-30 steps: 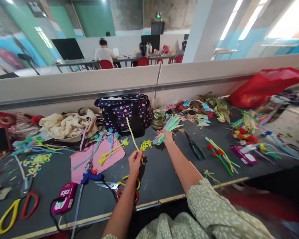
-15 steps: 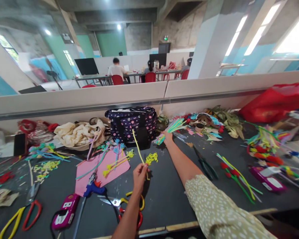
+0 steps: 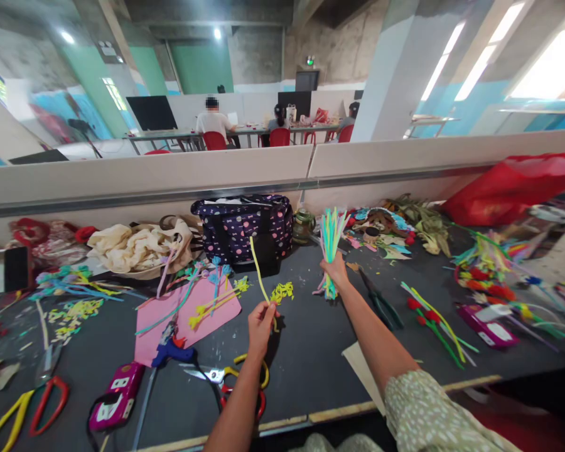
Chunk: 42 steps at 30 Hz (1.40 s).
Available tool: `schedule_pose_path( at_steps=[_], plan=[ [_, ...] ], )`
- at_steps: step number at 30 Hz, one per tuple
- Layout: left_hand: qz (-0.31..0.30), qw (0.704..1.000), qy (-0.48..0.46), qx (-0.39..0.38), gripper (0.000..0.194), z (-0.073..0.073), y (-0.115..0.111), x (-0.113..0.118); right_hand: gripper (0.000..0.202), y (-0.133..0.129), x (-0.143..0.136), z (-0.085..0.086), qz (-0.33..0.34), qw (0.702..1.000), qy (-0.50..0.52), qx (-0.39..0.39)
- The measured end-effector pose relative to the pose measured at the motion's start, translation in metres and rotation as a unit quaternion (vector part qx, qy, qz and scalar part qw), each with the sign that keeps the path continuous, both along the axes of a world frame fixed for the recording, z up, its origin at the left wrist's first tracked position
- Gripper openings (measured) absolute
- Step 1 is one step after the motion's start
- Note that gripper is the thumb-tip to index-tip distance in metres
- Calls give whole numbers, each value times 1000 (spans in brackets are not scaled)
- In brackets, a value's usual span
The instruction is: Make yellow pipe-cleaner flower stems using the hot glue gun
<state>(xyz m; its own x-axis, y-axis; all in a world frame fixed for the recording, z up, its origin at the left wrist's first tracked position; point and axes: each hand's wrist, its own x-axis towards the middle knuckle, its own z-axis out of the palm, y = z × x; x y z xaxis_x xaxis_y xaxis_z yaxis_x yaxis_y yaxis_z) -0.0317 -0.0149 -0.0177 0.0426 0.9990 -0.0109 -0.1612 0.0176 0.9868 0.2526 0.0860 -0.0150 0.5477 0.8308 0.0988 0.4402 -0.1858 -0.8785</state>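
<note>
My left hand (image 3: 262, 319) pinches a yellow stem (image 3: 258, 270) near its lower end, and the stem points up and slightly left. My right hand (image 3: 335, 271) is wrapped round a bundle of pastel stems (image 3: 332, 231) held upright over the dark table (image 3: 306, 358). Beside my left hand lies a small heap of yellow pieces (image 3: 282, 292). Scissors with yellow and red handles (image 3: 226, 378) rest partly under my left forearm. Left of them, a blue glue gun (image 3: 173, 353) lies at the edge of a pink sheet (image 3: 150, 326) with yellow stems on it.
A patterned bag (image 3: 245, 229) stands at the back beside a glass jar (image 3: 304, 226). Dark pliers (image 3: 381, 304) and red flowers (image 3: 430, 317) lie right of my right forearm. Large scissors (image 3: 47, 376) are at far left. People sit beyond the partition (image 3: 216, 160).
My right hand has drawn the pastel bundle nearer and turned it from slanted to upright. A beige sheet now shows beside my right forearm. My left hand keeps its pinch on the yellow stem.
</note>
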Motion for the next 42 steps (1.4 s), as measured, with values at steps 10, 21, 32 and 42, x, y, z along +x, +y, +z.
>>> schedule_pose_path(
  at_steps=[10,21,32,42],
  plan=[
    [13,1000,-10,7,36,-1,-1,-3,39,5,-24,0,76,995,-17,-60],
    [-2,1000,-20,5,39,0,-1,-2,24,-55,-8,14,177,984,-4,17],
    [19,999,-50,0,38,0,-1,1,40,-58,-92,3,327,932,138,71],
    [-11,989,-147,4,36,27,25,17,31,-72,-115,9,384,907,165,56]
  ],
)
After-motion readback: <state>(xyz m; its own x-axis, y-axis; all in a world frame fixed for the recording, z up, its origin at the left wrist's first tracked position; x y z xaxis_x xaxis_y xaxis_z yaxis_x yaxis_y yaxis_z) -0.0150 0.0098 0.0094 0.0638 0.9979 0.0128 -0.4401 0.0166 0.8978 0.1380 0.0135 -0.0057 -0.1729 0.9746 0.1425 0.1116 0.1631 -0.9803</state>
